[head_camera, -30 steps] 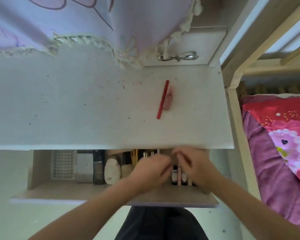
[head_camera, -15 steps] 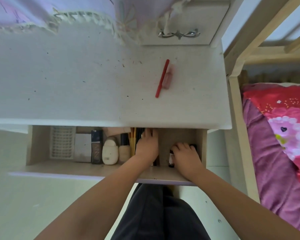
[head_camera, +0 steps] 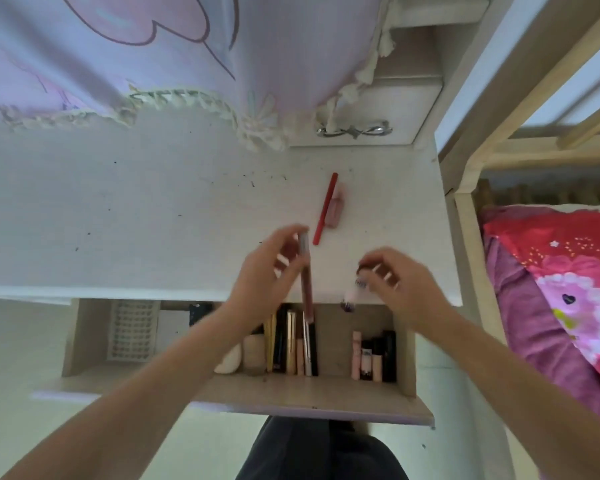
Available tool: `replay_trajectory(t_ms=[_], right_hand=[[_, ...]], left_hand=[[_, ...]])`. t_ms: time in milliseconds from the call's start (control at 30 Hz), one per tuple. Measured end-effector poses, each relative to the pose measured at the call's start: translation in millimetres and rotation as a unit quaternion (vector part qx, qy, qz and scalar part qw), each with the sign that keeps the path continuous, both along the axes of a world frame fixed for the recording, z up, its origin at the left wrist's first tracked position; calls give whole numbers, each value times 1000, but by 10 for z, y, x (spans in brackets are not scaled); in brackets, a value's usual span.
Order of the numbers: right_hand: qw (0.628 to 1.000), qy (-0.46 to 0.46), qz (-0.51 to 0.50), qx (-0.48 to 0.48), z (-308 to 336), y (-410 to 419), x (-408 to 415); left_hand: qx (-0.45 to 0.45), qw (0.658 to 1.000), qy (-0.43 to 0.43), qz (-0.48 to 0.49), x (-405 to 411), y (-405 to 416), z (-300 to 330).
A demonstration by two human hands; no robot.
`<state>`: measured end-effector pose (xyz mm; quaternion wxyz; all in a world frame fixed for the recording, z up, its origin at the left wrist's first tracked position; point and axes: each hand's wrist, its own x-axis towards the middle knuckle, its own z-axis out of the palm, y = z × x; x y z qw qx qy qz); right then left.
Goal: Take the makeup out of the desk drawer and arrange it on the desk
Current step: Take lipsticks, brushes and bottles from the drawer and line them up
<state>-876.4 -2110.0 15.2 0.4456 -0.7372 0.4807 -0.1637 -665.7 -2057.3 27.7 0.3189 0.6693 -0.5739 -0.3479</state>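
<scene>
The left hand (head_camera: pixel 267 271) is near the middle of the frame, over the front edge of the desk (head_camera: pixel 153 220). Its fingers are curled round a long thin lip gloss tube (head_camera: pixel 305 275). The tube runs almost straight up and down the frame. Its pale cap end points to the top of the frame and its dark pink end points down, over the open drawer (head_camera: pixel 326 389). It leans just a little.

The right hand (head_camera: pixel 399 282) is a bit to the right, also over the front edge of the desk. Its fingers pinch a small bottle (head_camera: pixel 355 289). The bottle is blurry. Its long side tilts, with the dark top toward the upper right and the dark red bottom toward the lower left.

Higher on the desk, a red pencil (head_camera: pixel 324 209) lies with a small pink tube (head_camera: pixel 336 211) touching its right side. Both point toward the top of the frame, leaning a little to the right.

More makeup is in the drawer at the bottom middle of the frame: a row of thin sticks (head_camera: pixel 291 341) and a group of small tubes (head_camera: pixel 373 355) to the right.

Half a second ago both hands were down inside the drawer. Now they are up over the desk, each with one thing. The red pencil and pink tube have not moved on the desk.
</scene>
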Motion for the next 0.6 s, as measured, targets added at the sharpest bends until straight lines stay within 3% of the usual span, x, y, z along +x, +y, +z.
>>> replay_trajectory(t_ms=[133,267,467,600], right_hand=[[993,-28,-114,27,44,-824,188],[992,67,-103,27,-170,-1254,368],[990,105,-80,-42,-176,-1332,551],[987,86,-116,-68,-79,-1106,446]], left_hand=[[52,997,46,41,274,-908,-41],[98,991,39,85,310,-1399,-306],[93,989,-14,117,212,-1514,-379],[53,990,-13,130,184,-1238,-297]])
